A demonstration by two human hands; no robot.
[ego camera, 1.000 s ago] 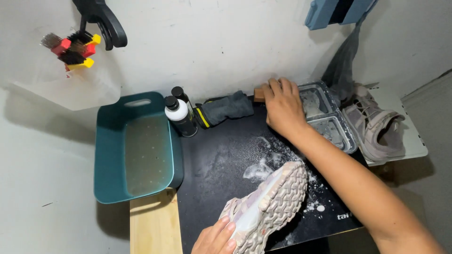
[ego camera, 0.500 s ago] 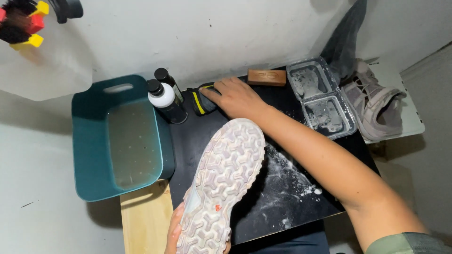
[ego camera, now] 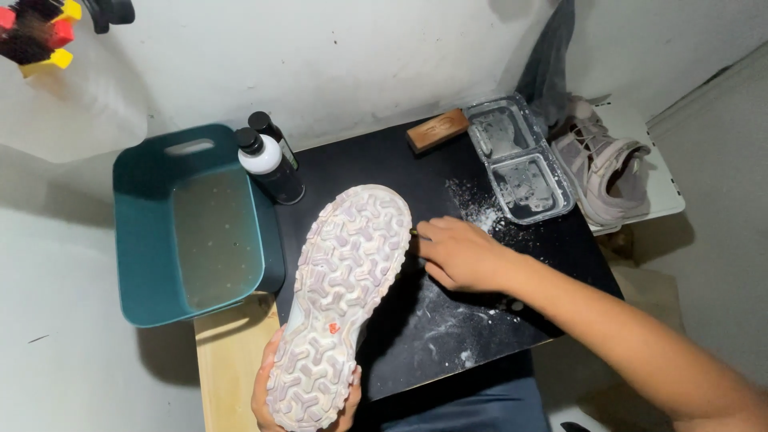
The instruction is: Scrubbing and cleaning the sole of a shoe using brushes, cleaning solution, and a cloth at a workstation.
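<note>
Shoe [ego camera: 340, 304], sole up, is gripped at its heel by the left hand [ego camera: 268, 396]; the right hand [ego camera: 464, 254], fingers curled, touches its toe edge.

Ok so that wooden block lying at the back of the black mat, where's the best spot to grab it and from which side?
Grip the wooden block across its two long sides, near the middle, coming down from above. It lies flat and slightly angled on the black mat, with its top open. The divided plastic tray sits close at its right end, so an end-on approach from there looks cramped.
</note>
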